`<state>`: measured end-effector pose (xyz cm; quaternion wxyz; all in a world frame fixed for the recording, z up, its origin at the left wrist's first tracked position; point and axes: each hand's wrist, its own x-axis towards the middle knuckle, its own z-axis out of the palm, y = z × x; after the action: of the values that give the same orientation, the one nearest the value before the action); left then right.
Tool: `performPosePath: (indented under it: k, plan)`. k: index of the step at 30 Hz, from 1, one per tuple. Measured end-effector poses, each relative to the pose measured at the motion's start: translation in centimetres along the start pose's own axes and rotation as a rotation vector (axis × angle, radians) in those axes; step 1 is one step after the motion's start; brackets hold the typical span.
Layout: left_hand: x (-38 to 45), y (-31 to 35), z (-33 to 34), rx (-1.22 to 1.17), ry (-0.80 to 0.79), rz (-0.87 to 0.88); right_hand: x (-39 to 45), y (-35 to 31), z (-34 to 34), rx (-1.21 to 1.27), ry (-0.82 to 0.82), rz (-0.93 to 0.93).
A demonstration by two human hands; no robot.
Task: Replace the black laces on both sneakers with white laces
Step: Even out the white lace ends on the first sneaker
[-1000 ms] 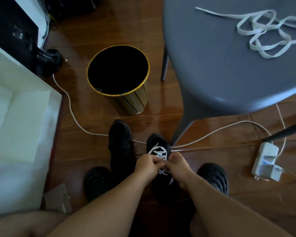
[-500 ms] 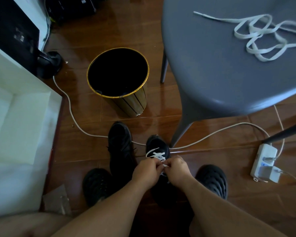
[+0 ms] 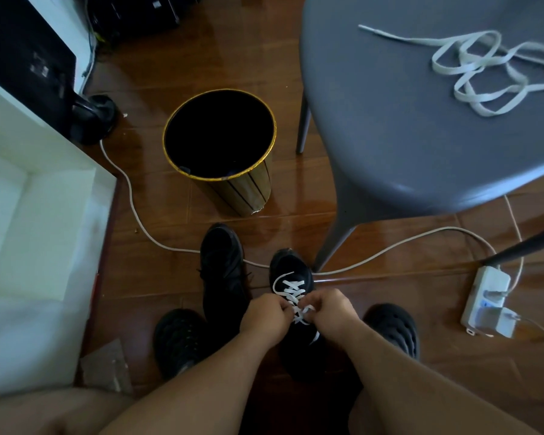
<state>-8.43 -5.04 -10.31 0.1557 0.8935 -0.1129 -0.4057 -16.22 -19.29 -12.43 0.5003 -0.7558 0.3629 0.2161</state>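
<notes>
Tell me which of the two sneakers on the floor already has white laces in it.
The right-hand sneaker, the one both hands are working on, shows white laces crisscrossed over its tongue. The left sneaker beside it is all black, no white showing.

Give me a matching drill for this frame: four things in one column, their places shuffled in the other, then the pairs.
Things:
1. loose white lace
2. bin
3. right sneaker
4. power strip

Places:
A. on the floor at far right, cable plugged in
B. on the grey chair seat
C. under both hands, part laced in white
D. upright on the floor, left of the chair

Pairs: 1-B, 2-D, 3-C, 4-A
</notes>
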Motion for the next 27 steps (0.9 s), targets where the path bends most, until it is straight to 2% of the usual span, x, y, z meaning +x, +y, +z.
performPosePath:
  k: [2,5,8,10,13,15,17,19,21,22,23,24,25,26,27]
  plan:
    - [0.0,0.1,-0.2,0.019,0.02,-0.069,-0.3,-0.1,0.2,-0.149,0.034,-0.075]
    - [-0.1,-0.4,-0.3,0.101,0.051,-0.225,-0.9,0.5,-0.4,-0.241,0.098,-0.119]
    - [-0.2,-2.1,0.1,0.051,0.039,-0.322,-1.7,2.8,-1.8,-0.265,0.147,0.006]
    - [-0.4,-2.6,0.4,0.011,0.039,-0.304,-2.1,3.3,-1.4,-0.247,0.138,0.07]
    - [-0.9,-2.1,0.7,0.169,0.061,-0.144,-1.8,2.0,-0.2,-0.228,0.067,0.05]
    - [-0.8,-2.3,0.9,0.171,0.064,-0.157,-1.6,1.2,0.1,-0.037,0.086,0.108]
    - [-0.1,-2.9,0.8,0.092,0.044,-0.269,-1.2,1.2,0.3,0.296,0.181,0.252]
    - [-0.1,-2.6,0.6,-0.146,0.049,-0.416,-1.1,1.3,0.8,0.59,0.231,0.4]
    - [0.0,-1.9,1.2,-0.615,0.082,-0.637,-0.9,1.4,1.6,0.896,0.216,0.528]
    - [-0.1,-1.4,1.5,-0.885,0.063,-0.769,-0.7,1.6,2.1,1.009,0.206,0.586]
    - [-0.1,-1.2,1.9,-1.039,0.044,-0.852,-0.6,1.7,2.4,1.056,0.203,0.633]
    - [0.0,-1.2,2.2,-1.062,0.006,-0.866,-0.6,1.8,2.7,0.982,0.232,0.621]
    - [0.0,-1.2,2.2,-0.976,-0.037,-0.814,-0.7,2.1,2.7,0.757,0.27,0.532]
    - [-0.1,-1.4,2.1,-0.8,-0.065,-0.69,-0.8,2.4,2.5,0.397,0.284,0.374]
    - [0.1,-2.0,2.1,-0.516,-0.056,-0.549,-0.9,2.8,2.2,0.0,0.256,0.194]
